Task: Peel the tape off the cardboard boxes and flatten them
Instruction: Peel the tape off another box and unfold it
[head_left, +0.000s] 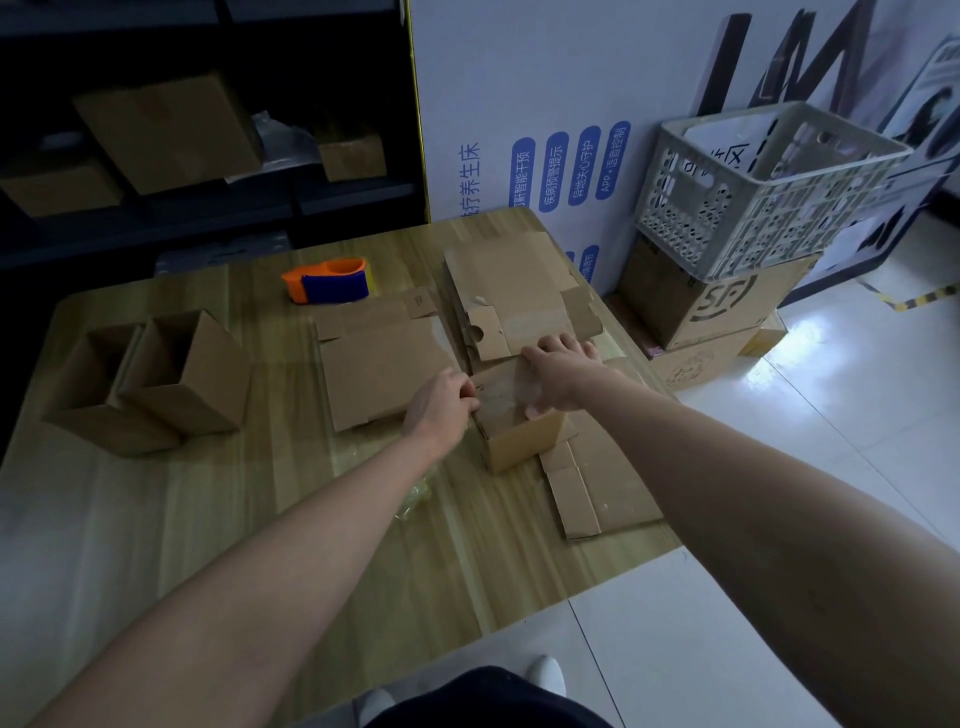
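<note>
A small taped cardboard box stands on the wooden table at centre right, clear tape across its top. My left hand is at the box's left top edge, fingers curled and pinching at the tape end there. My right hand lies on the box's top, fingers spread over the far edge and thumb pressing the tape. Flattened boxes lie stacked behind it, another flat box to its left, and one flat piece under and in front of it.
Two upright open boxes stand at the table's left. An orange and blue tape dispenser sits at the back. A crumpled wad of clear tape lies near the left forearm. A grey crate on stacked boxes stands right of the table.
</note>
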